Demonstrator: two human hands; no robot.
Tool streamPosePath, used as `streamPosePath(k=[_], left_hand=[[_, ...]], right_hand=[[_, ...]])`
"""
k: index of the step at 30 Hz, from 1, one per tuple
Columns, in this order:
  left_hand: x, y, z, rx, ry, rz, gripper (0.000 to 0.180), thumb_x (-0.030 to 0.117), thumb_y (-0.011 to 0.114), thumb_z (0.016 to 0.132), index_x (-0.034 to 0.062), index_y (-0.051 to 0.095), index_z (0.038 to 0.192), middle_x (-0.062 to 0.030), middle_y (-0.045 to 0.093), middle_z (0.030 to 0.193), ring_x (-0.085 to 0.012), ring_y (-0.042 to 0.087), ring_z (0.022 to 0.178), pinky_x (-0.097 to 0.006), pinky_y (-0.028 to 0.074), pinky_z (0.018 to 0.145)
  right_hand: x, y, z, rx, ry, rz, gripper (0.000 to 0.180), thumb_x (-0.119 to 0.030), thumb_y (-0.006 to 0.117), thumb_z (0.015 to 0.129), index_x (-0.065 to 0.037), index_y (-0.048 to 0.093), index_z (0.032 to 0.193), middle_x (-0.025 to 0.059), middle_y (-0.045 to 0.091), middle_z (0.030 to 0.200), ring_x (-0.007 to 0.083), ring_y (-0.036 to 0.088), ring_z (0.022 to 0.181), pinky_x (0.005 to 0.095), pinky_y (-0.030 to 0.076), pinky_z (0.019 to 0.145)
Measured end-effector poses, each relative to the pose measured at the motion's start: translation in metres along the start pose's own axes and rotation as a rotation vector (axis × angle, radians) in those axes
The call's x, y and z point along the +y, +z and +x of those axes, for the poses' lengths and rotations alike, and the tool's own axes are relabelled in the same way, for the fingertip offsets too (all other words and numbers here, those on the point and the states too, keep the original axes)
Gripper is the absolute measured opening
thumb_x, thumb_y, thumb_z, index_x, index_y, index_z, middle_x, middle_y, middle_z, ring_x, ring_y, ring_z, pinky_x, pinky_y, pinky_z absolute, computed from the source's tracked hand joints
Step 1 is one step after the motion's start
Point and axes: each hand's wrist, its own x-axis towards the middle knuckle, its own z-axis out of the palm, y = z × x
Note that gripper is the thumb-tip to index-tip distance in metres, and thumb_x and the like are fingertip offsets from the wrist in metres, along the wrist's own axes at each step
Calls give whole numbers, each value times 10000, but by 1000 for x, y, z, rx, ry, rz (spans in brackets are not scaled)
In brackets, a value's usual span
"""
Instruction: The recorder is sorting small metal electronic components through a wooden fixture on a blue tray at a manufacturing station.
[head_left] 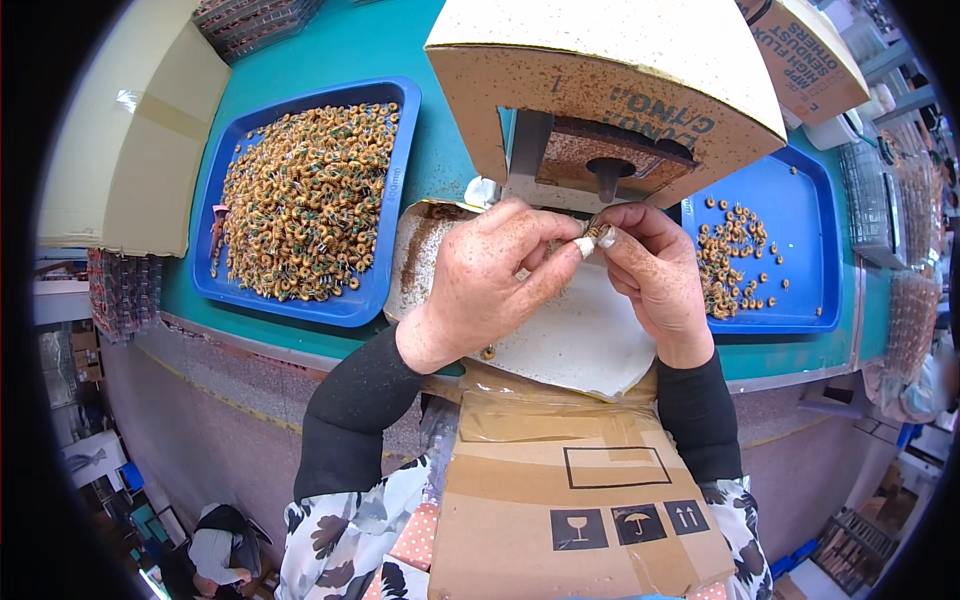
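My left hand (492, 275) and my right hand (655, 268) meet over a white sheet (590, 345), pinching one small copper-wound ring coil (597, 232) between their fingertips. Both thumbs and forefingers close on it, just under a cardboard-covered machine (600, 85) with a dark peg (606, 175) in its opening. A blue tray (305, 195) at the left is heaped with many such coils. Another blue tray (785, 245) at the right holds a looser scatter of them.
The trays rest on a teal bench (360, 50). A taped cardboard box (580, 500) lies on my lap below the bench edge. Flat cardboard (130, 140) lies at far left, wire baskets (890, 200) at far right. Another person sits at lower left.
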Motion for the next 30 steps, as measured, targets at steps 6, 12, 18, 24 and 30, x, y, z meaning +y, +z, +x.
streamPosePath(k=[6,12,18,24,30], left_hand=[[5,1,2,17,-26,-65,150,58,717,747,30,663,884,-37,519,629,-125,478,499,-266,399,461],[10,2,9,31,-34,-92,135,39,712,748,23,663,873,-44,543,649,-126,481,513,-267,403,471],[14,6,11,59,-77,-125,126,24,711,759,20,685,882,1,516,624,-93,448,562,-240,365,516],[13,5,15,37,-60,-113,103,25,703,769,14,678,868,-6,532,635,-94,464,565,-240,376,520],[12,0,22,-6,-69,-120,94,42,707,772,12,668,852,-17,547,647,-90,485,573,-250,402,537]], right_hand=[[-1,1,2,16,-53,-43,196,-144,683,842,-33,612,988,-13,588,792,9,391,548,158,266,454],[-4,-1,5,-9,-36,71,199,-133,682,840,-30,609,993,-13,585,795,10,385,539,161,267,453],[-4,-1,5,-16,-19,154,196,-113,676,841,-22,604,998,-23,574,763,0,353,508,159,254,442],[-5,0,7,-7,-9,175,187,-100,660,849,-25,598,1008,-35,560,737,-4,336,492,157,244,436],[-4,6,5,17,-29,205,171,-63,612,859,-42,577,1025,-48,519,713,-1,323,483,160,227,428]])
